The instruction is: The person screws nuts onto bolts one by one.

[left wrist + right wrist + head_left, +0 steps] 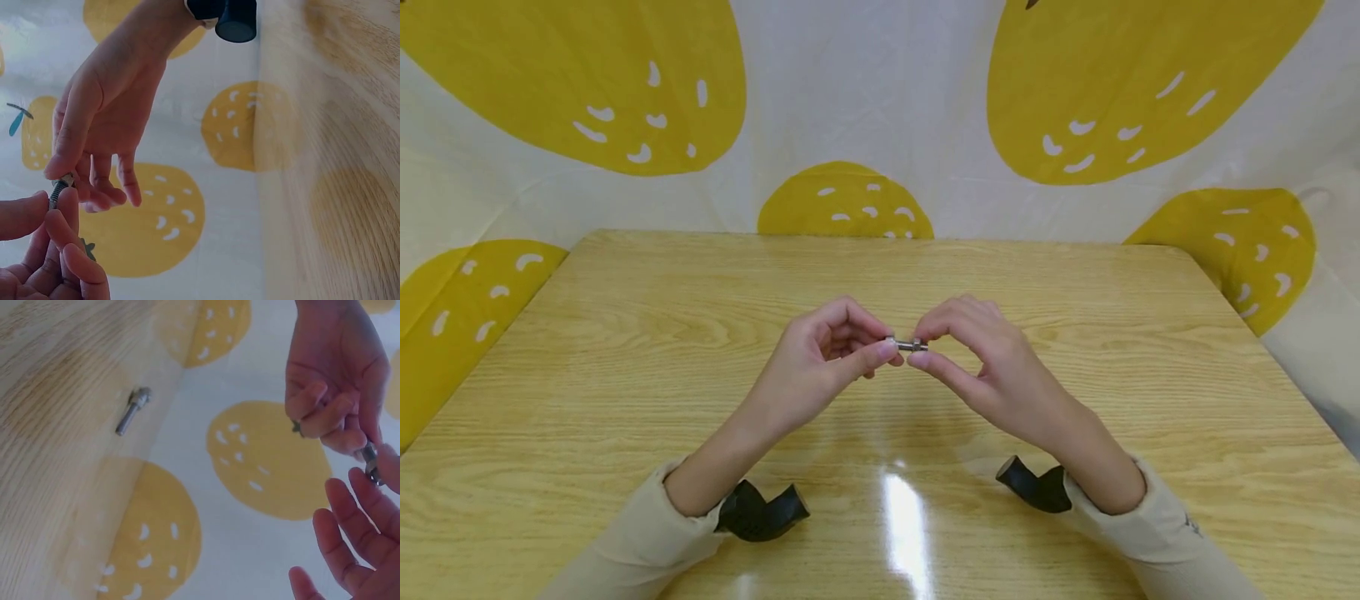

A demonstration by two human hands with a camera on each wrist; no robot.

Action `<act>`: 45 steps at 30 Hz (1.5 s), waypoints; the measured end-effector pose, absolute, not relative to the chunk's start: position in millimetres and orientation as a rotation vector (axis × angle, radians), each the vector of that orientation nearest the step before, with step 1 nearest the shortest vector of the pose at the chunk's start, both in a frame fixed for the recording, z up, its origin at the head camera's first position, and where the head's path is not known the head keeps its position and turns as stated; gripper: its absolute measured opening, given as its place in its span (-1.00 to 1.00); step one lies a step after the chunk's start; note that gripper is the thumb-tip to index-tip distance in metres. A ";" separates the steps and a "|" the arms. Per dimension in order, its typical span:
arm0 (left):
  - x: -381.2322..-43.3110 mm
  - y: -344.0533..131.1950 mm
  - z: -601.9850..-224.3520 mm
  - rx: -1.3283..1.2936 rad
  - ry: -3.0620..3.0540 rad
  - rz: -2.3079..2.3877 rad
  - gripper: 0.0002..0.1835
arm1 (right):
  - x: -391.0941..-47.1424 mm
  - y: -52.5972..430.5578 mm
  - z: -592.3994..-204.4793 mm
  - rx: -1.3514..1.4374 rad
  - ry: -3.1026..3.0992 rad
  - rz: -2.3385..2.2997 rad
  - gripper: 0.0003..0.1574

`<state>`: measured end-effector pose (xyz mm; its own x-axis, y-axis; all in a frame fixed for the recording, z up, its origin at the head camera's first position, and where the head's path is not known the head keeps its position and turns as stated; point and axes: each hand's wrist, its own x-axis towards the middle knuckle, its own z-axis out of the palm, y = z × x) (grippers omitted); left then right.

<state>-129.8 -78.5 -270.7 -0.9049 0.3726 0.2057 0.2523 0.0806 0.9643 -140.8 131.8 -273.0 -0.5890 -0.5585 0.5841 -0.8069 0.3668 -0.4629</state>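
Above the table's middle, my left hand pinches a small metal bolt by its head end between thumb and forefinger. The bolt lies roughly level, pointing to the right. From the other side my right hand holds the nut on the far end of the shank with thumb and forefinger. Bare thread shows between the two hands in the left wrist view. In the right wrist view, the right hand's other fingers are spread. The bolt's head is mostly covered by the left fingertips.
Another metal bolt with a thicker end lies on the wooden table in the right wrist view; the head view does not show it. Black wrist-worn devices stick out by both sleeves. A white curtain with yellow shapes hangs behind the table.
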 end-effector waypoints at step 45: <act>-129.6 -77.6 -271.6 0.623 2.271 1.943 -0.89 | -139.2 132.2 -274.3 1.190 -2.282 1.029 -0.65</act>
<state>-129.6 -77.6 -271.6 -0.9129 0.3593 0.1938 0.2470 0.1082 0.9629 -139.2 132.2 -274.3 -0.5763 -0.5487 0.6056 -0.8172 0.3778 -0.4353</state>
